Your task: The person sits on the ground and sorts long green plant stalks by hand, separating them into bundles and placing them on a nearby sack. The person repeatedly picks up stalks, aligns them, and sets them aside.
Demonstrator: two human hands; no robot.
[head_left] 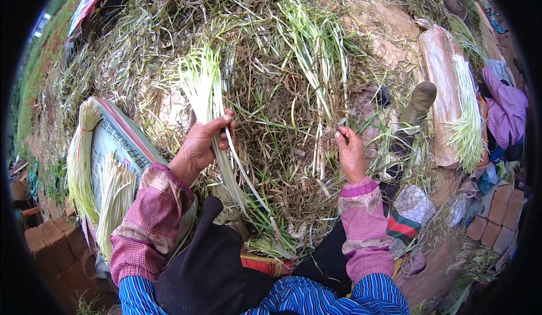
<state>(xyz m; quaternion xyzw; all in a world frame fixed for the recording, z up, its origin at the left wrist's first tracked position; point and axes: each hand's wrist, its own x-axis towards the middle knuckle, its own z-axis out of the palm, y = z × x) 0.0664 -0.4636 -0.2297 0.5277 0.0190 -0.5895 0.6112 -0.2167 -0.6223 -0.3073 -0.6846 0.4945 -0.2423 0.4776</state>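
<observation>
My left hand (210, 139) is closed around a bundle of pale leafy stalks (202, 88), their yellow-green tops pointing away from me and their white ends hanging towards my lap. To its right, my right hand (348, 147) has thumb and forefinger together at the lower part of a loose heap of long green stalks (311, 61); whether a stalk is between the fingertips cannot be told. Dry brown leaves and stems (275, 145) cover the ground between my hands.
At left, tied pale stalks (82, 158) and another bundle (116, 196) rest on a printed sack (123, 145). At right, pale stalks (465, 120) lie on a brownish wrapped bale (440, 99), beside a person in a checked garment (504, 103). Bricks (497, 213) stand at lower right.
</observation>
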